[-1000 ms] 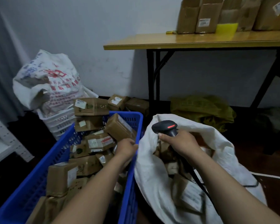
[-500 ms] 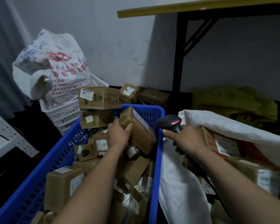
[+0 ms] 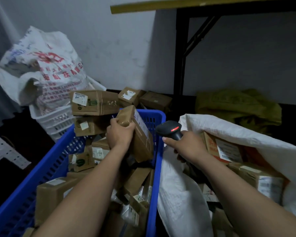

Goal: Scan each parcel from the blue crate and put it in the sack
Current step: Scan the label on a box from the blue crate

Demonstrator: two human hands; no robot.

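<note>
Left hand (image 3: pixel 120 134) now grips a cardboard parcel (image 3: pixel 141 141), tilted up off the blue crate (image 3: pixel 158 151) pile. Right hand (image 3: pixel 186 147) clasps the barcode scanner (image 3: pixel 169 129) beside the crate. Scan likely next.

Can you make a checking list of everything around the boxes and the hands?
Surface: dark floor, little detail visible.
Job's things: blue crate piled with parcels; white sack, open and part-filled; scanner, red light on.
Clutter: loose boxes behind the crate; printed bag on a white basket; green sack.
Hands: left hand grips one tilted parcel at the crate's far end; right hand holds the scanner.
Cables: nothing seen.
Surroundings: table with black legs, pale wall.
</note>
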